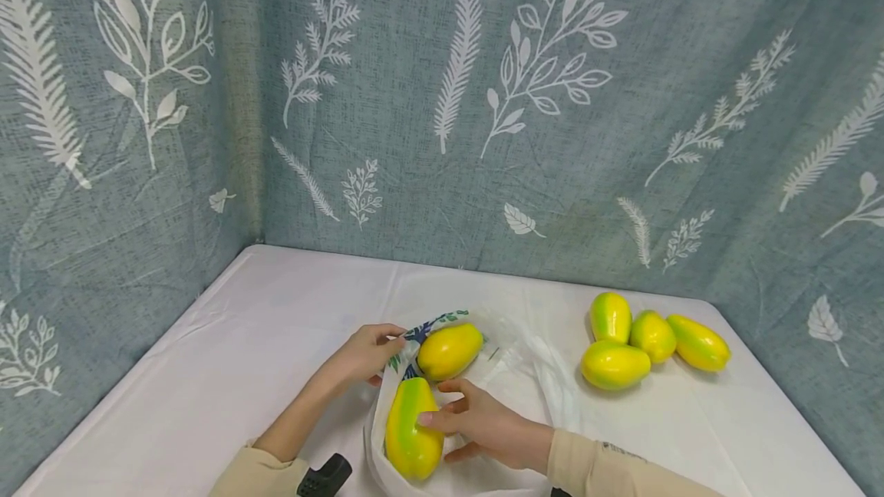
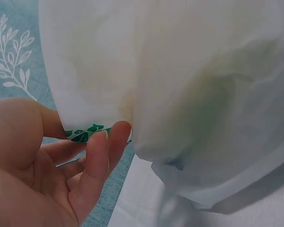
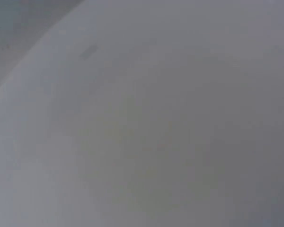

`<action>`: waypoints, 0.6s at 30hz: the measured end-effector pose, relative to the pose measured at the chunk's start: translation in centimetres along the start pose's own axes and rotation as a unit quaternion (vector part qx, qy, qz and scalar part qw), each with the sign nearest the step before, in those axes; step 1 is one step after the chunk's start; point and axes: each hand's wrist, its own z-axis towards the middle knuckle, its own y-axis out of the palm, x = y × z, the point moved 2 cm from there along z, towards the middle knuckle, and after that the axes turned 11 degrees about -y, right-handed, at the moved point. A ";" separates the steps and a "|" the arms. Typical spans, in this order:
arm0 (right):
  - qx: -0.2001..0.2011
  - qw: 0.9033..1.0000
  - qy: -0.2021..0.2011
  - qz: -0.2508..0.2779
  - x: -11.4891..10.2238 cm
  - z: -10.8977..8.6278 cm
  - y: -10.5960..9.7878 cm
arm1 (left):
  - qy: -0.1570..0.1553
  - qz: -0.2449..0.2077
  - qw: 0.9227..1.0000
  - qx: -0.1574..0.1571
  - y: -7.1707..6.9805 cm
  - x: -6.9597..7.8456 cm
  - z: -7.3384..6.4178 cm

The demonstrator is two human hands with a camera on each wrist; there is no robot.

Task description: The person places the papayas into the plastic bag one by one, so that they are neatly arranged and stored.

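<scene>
A white plastic bag (image 1: 545, 374) with a green and blue leaf print lies with its mouth spread. Its left rim is held by my left hand (image 1: 366, 355); in the left wrist view the fingers of that hand (image 2: 61, 165) pinch the printed edge. Inside the bag are two yellow-green papayas: a nearer papaya (image 1: 412, 436) lying lengthwise and a farther papaya (image 1: 450, 351). My right hand (image 1: 493, 424) is within the bag's mouth, its thumb touching the nearer papaya's right side and its other fingers loosely bent beside it. Blurred white fills the right wrist view.
Several more papayas lie grouped on the right of the white table (image 1: 290, 297), among them a front papaya (image 1: 615, 365) and a rightmost papaya (image 1: 699, 343). A blue-grey curtain (image 1: 414, 175) with white leaf patterns stands behind and along both sides.
</scene>
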 end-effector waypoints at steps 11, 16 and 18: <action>0.034 0.997 0.000 -0.062 -0.1 -0.3 0.2 | -0.006 0.000 1.000 0.000 0.1 0.0 0.0; 0.019 0.998 0.006 -0.056 -0.3 -0.5 0.5 | -0.008 -0.003 1.000 -0.003 0.1 0.0 0.0; 0.010 0.999 0.011 -0.043 -0.4 -0.6 0.7 | -0.009 -0.002 1.000 -0.005 0.1 0.0 0.0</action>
